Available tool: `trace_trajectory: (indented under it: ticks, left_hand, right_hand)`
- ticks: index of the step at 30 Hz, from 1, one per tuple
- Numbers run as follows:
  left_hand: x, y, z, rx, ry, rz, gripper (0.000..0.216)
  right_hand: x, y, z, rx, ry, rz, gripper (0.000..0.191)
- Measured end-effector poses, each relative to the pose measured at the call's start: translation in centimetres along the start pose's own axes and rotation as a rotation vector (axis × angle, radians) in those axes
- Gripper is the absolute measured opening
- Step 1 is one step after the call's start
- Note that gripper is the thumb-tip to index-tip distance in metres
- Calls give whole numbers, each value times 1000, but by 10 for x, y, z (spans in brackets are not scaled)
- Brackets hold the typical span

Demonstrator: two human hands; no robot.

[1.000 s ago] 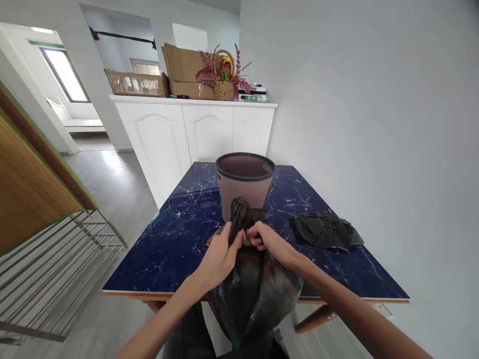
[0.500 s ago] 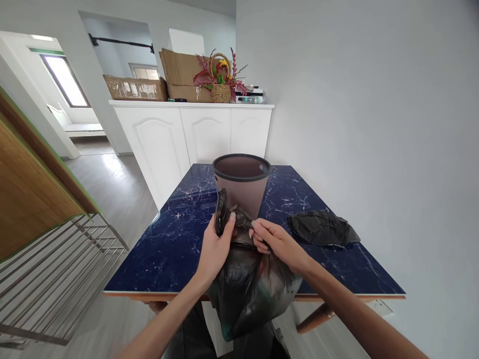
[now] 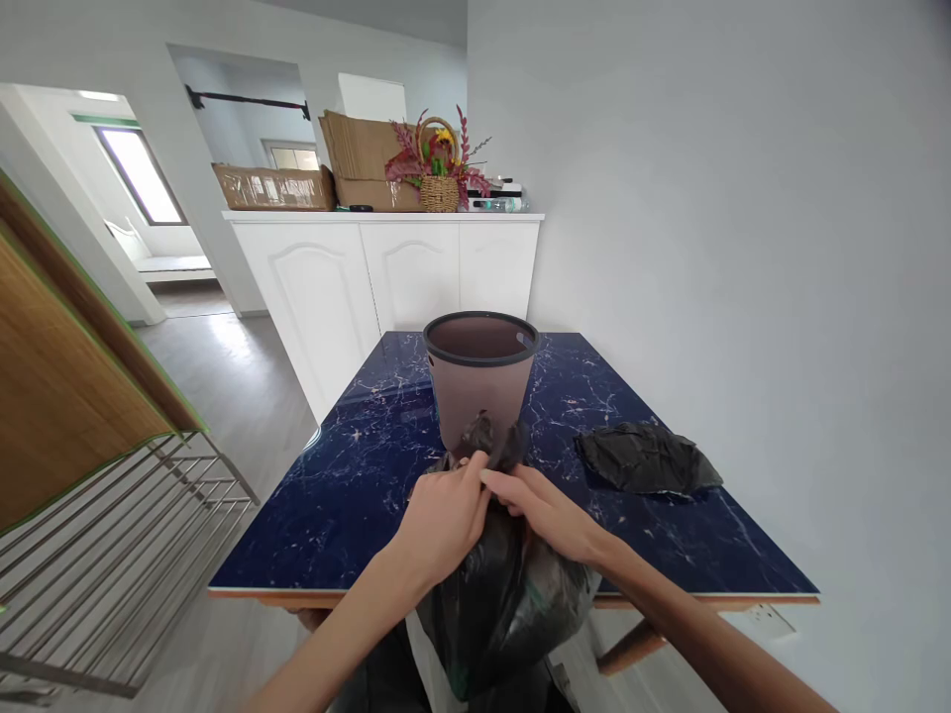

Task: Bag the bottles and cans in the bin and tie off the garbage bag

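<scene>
A filled black garbage bag (image 3: 512, 594) hangs at the front edge of the table, its gathered neck held between my two hands. My left hand (image 3: 450, 510) is closed around the neck from the left. From the right, my right hand (image 3: 546, 505) pinches the plastic, its thumb touching the left hand. Loose ends of the bag stick up above the fingers. Just behind them stands an upright trash can (image 3: 482, 391), brownish with a dark rim. A folded black garbage bag (image 3: 646, 458) lies flat on the table to the right.
The blue marble-patterned table (image 3: 357, 505) stands against a white wall on the right. Behind it is a white cabinet (image 3: 312, 297) bearing cardboard boxes (image 3: 274, 188) and a flower basket (image 3: 440, 193). A metal rack (image 3: 111, 564) is at the left.
My hands have come together at the bag's neck; the left has turned over, its back now upward. The upright plastic ends have shifted right. The view has tilted slightly.
</scene>
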State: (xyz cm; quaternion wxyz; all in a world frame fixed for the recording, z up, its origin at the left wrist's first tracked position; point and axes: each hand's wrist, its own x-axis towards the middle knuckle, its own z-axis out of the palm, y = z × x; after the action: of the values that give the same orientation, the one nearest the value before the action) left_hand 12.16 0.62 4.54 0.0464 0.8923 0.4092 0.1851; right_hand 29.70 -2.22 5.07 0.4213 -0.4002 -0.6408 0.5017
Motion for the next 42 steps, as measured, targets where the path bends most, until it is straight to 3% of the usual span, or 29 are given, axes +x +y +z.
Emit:
trace_trajectory:
  ticks: [3, 7, 11, 14, 16, 20, 22, 25, 29, 33, 36, 42]
  left_hand:
    - [-2, 2, 1, 97, -47, 24, 23]
    - [-10, -6, -1, -171, 26, 19, 24]
    - [-16, -17, -8, -471, 6, 15, 29]
    - [-15, -21, -15, -636, -51, 5, 35]
    - [-13, -23, -20, -704, -76, -8, 31]
    - [-11, -25, -24, -779, -84, -80, 32]
    - [-13, -26, -25, -810, -67, -112, 30]
    - [-17, -26, -26, -836, -42, -156, 26]
    - [-22, -21, -28, -832, -4, -198, 25]
    - [-18, -12, -32, -882, 12, -159, 42]
    - [-8, -4, -33, -994, -7, -203, 67]
    - [4, 7, -30, -1368, -22, -385, 49]
  right_hand:
    - [4, 0, 5, -53, 105, 42, 43]
    - [11, 8, 8, 46, 253, 106, 52]
    - [7, 10, 5, 202, 274, 159, 61]
    - [4, 7, 1, 183, 280, 249, 63]
    - [5, 5, -3, 123, 207, 236, 62]
    - [8, -3, -13, -137, -47, 3, 47]
    - [8, -5, -17, -278, -86, -121, 30]
    - [7, 2, -18, -368, 31, -183, 13]
    - [7, 19, -13, -457, 300, -219, 11]
    - [9, 26, -4, -582, 537, -562, 15]
    - [9, 22, 3, -628, 601, -755, 23]
    - [3, 16, 3, -799, 675, -877, 26]
